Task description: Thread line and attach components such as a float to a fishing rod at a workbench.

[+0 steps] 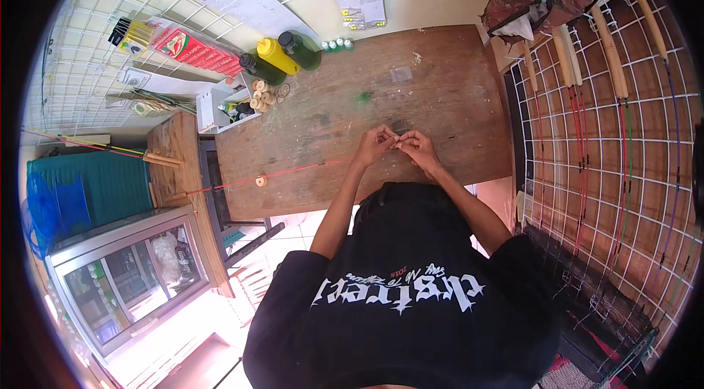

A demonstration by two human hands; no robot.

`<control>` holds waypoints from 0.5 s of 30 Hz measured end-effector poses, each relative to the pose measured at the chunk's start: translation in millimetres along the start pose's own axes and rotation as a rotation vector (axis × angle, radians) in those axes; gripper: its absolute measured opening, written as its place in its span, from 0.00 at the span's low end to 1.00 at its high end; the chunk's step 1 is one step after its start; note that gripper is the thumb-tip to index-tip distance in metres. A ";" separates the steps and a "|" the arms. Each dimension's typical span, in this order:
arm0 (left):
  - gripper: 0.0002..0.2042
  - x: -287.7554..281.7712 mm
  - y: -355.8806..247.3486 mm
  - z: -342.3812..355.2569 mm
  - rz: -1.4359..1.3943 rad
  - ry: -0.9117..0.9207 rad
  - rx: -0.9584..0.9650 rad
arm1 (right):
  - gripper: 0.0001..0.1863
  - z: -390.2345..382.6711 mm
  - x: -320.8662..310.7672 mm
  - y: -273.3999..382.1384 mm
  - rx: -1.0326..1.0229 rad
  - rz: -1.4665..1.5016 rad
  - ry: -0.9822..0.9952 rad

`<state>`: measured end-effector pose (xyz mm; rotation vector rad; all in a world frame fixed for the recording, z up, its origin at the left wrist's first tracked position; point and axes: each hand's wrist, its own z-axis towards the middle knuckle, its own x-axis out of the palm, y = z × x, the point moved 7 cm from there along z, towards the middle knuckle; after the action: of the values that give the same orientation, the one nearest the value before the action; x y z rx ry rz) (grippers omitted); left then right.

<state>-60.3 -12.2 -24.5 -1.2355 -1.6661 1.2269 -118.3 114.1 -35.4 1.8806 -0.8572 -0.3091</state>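
My left hand point(377, 145) and my right hand point(417, 149) meet above the near middle of the wooden table point(455, 88). The fingertips of both are pinched together around something small and pale that I cannot make out. A thin red fishing rod point(293, 169) lies across the table from the left, its thin end running up to my left wrist. Its wooden handle rests at the left, over a side counter. A small round wooden piece point(261, 181) sits on the table just below the rod.
At the table's back left stand a yellow squeeze bottle point(277, 56), two dark bottles, wooden spools point(262, 96) and a white box point(213, 108). Small white-capped bottles point(337, 44) line the back edge. Rods hang on the right wire grid point(609, 154). A glass cabinet point(132, 279) stands lower left.
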 end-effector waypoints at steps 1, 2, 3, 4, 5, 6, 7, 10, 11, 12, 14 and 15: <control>0.04 0.7 -1.3 0.0 -0.001 0.001 0.000 | 0.10 -0.4 -0.5 1.2 0.000 0.000 -0.002; 0.05 0.4 -1.8 0.0 0.020 -0.011 -0.011 | 0.11 -0.6 -0.6 0.8 0.021 0.012 -0.004; 0.05 0.1 -2.1 -0.1 0.041 -0.024 -0.022 | 0.12 -1.0 -0.5 0.2 0.042 0.023 -0.006; 0.05 -0.9 -1.3 -0.1 0.041 -0.025 -0.021 | 0.12 -0.7 -0.2 -0.9 0.041 0.023 -0.005; 0.05 -1.2 -0.9 0.1 0.046 -0.013 -0.015 | 0.13 -0.6 1.3 0.8 -0.004 0.049 0.008; 0.05 -1.5 -0.4 0.4 0.051 -0.001 -0.008 | 0.15 -0.2 3.0 2.5 -0.048 0.074 0.022; 0.05 -1.2 -0.9 1.1 0.051 0.001 -0.008 | 0.15 1.9 2.1 -2.3 -0.048 0.075 0.020; 0.05 -0.4 0.3 2.6 0.058 0.010 -0.020 | 0.20 6.2 2.1 -1.3 -0.204 0.021 0.030; 0.05 -0.8 1.8 2.7 0.051 0.011 -0.021 | 0.20 6.9 2.3 -1.3 -0.211 0.009 0.015; 0.05 -1.2 3.1 2.8 0.045 0.011 -0.022 | 0.20 7.4 2.4 -1.3 -0.218 -0.003 0.000; 0.05 -2.9 7.9 2.5 0.025 0.012 -0.028 | 0.19 9.9 3.9 -3.7 -0.211 -0.004 -0.010; 0.05 -3.5 10.3 2.2 0.005 0.015 -0.032 | 0.18 11.0 4.3 -5.0 -0.205 -0.004 -0.023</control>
<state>-58.4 -15.3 -35.0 -1.2657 -1.6791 1.1948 -119.2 104.8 -44.3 1.6918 -0.8054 -0.4064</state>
